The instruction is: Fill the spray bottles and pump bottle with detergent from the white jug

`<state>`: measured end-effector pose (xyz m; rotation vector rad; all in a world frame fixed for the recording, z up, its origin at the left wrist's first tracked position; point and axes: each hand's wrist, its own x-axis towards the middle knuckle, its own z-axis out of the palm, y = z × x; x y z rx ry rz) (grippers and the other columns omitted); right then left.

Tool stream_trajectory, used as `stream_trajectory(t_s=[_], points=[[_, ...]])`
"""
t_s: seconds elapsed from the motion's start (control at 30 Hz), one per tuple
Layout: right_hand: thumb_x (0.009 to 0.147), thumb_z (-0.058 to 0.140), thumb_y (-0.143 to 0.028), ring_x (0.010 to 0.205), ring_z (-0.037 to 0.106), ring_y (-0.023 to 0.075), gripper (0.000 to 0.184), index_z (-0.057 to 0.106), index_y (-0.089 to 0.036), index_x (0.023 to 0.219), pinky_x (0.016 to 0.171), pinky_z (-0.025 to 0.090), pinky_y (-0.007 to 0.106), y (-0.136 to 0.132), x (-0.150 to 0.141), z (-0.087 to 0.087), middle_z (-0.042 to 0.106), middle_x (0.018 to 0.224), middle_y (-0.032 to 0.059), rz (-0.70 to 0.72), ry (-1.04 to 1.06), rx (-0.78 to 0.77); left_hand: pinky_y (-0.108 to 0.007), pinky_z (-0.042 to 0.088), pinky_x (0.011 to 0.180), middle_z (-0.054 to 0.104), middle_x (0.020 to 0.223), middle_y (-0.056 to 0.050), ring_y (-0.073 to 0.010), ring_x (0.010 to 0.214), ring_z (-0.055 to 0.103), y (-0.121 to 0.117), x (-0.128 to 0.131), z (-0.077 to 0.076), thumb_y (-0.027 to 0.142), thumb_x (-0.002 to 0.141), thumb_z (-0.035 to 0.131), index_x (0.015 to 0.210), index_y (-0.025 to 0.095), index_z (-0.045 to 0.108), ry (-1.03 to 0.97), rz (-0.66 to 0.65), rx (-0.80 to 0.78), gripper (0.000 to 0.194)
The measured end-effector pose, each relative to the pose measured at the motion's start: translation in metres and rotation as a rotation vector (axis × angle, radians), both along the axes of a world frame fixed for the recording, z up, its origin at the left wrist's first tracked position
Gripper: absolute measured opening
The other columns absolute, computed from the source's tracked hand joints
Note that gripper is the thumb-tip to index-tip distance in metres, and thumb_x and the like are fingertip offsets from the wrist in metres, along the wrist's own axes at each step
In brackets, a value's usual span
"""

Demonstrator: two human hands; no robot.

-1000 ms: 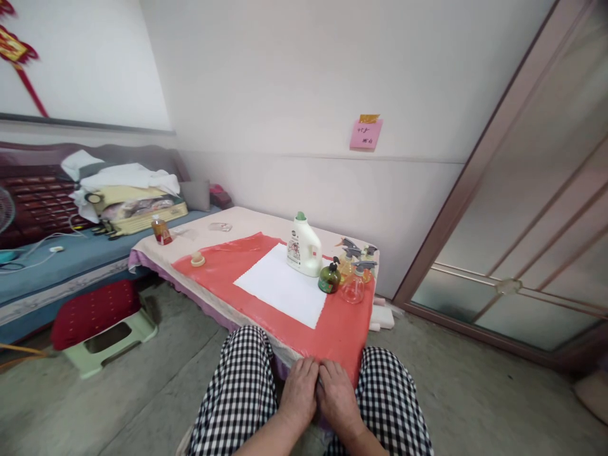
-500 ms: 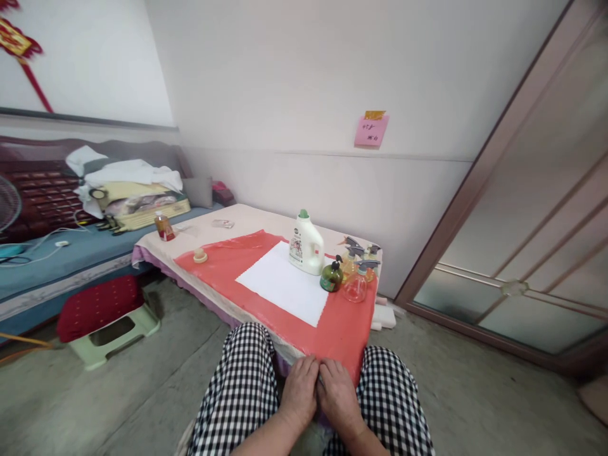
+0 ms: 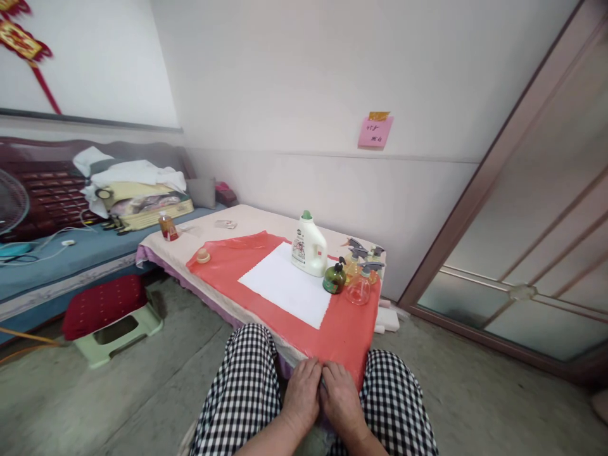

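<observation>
My left hand point(image 3: 303, 389) and my right hand point(image 3: 339, 392) rest side by side on the near edge of the red sheet point(image 3: 335, 345), fingers laid flat over it. Neither holds an object; their undersides are hidden. Beyond them a white cloth point(image 3: 289, 294) with a jagged edge lies on the red sheet. On its far side stands a white jug point(image 3: 311, 250) with a green cap. To the right stand a green pump bottle point(image 3: 334, 280) and a clear pinkish bottle point(image 3: 358, 291). Behind these are yellowish spray bottles point(image 3: 352, 269), partly hidden.
The table point(image 3: 247, 218) meets the wall. At its left end stand an amber bottle point(image 3: 168, 228) and a small beige cap-like object point(image 3: 203, 256). A red-topped stool point(image 3: 107, 307) is on the floor at left, near a bed point(image 3: 52, 266). A framed glass door point(image 3: 522, 253) is at right.
The whole view has shifted slightly, so things appear a little farther right. Both hands stay at the table edge, and the bottles have not moved.
</observation>
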<state>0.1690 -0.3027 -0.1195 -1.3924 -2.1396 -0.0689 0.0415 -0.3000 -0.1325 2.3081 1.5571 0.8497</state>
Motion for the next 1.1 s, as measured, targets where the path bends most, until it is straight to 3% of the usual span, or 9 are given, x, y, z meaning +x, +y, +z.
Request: stream_trajectory(t_s=[0.37,0.8,1.1], points=[[0.079,0.047,-0.003,0.085,0.053,0.0211,0.026,0.057,-0.020,0.096,0.080,0.042,0.035,0.001,0.000,-0.006,0.061,0.094,0.0041,-0.004,0.004,-0.001,-0.045,0.045,0.102,0.064,0.123,-0.010,-0.0232,0.116,0.056,0.001,-0.001,-0.003,0.003,0.080,0.040,0.121,0.017,0.061,-0.006,-0.001,0.014,0.048],[0.079,0.047,-0.003,0.082,0.054,0.0197,0.027,0.058,-0.022,0.094,0.077,0.043,0.034,0.001,0.000,-0.008,0.062,0.090,0.0022,-0.006,0.021,0.015,-0.046,0.048,0.100,0.065,0.125,-0.013,-0.0254,0.117,0.058,0.005,-0.005,-0.021,0.004,0.077,0.042,0.122,0.016,0.063,-0.035,-0.012,0.056,0.051],[0.080,0.048,-0.005,0.082,0.054,0.0195,0.023,0.059,-0.022,0.090,0.078,0.044,0.034,0.003,-0.001,-0.015,0.063,0.090,0.0025,-0.023,0.087,-0.076,-0.044,0.049,0.100,0.066,0.123,-0.011,-0.0240,0.116,0.060,0.011,-0.008,-0.030,0.005,0.077,0.043,0.120,0.018,0.065,-0.031,-0.019,0.068,0.050]])
